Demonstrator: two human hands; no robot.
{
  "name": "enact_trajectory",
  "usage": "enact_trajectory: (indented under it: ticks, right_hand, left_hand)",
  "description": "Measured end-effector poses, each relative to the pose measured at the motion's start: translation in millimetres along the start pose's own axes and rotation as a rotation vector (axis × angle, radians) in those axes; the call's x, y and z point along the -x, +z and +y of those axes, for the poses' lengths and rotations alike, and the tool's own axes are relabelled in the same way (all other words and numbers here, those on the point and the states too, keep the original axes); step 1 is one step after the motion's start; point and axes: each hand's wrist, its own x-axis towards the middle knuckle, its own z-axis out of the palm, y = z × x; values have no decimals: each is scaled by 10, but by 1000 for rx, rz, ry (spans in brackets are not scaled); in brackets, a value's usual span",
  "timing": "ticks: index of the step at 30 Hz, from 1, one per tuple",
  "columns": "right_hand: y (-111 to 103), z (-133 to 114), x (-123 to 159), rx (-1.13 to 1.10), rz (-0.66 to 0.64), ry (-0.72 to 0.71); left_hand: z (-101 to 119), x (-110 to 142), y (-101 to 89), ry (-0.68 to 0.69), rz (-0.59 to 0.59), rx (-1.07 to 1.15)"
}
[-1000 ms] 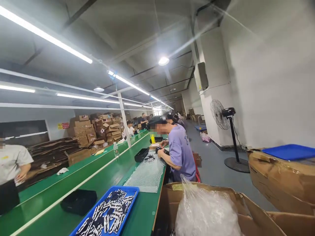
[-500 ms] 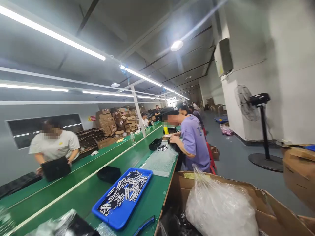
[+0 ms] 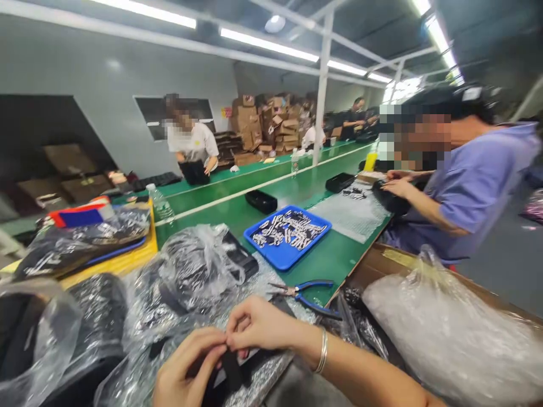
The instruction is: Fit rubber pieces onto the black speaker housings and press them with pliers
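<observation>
Both hands are close together low in the middle of the head view, fingertips meeting. My left hand point(image 3: 190, 364) pinches the top of a narrow black strip point(image 3: 232, 370), which looks like a strap. Against the same end, my right hand point(image 3: 261, 325) has thumb and fingers pressed together; a silver bracelet circles that wrist. Below them is a dark item, partly covered by the hands, on silvery bubble wrap point(image 3: 269, 376). Beyond my right hand lie pliers with blue handles point(image 3: 303, 291), jaws pointing left.
A blue tray point(image 3: 282, 261) of black-and-white small parts sits ahead on the green table point(image 3: 339, 265). Plastic-wrapped black goods point(image 3: 99, 311) crowd the left. At right, a cardboard box holds a white plastic bag point(image 3: 445, 322). A co-worker in purple point(image 3: 479, 186) works beyond it.
My view has swung left and down. Both hands, the black strip and the wrapped goods have come into sight; the pliers now show whole.
</observation>
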Motion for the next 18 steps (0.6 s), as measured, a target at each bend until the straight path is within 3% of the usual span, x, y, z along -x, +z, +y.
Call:
enact_trajectory:
  ticks: [3, 10, 18]
  right_hand:
    - [-39, -19, -14, -8, -26, 21]
    - [-93, -56, -10, -1, -23, 9]
    - [-147, -21, 30, -35, -144, 19]
  left_hand:
    - [102, -26, 10, 65, 43, -57]
    - [238, -29, 71, 41, 179, -69]
    - [238, 49, 116, -118, 213, 170]
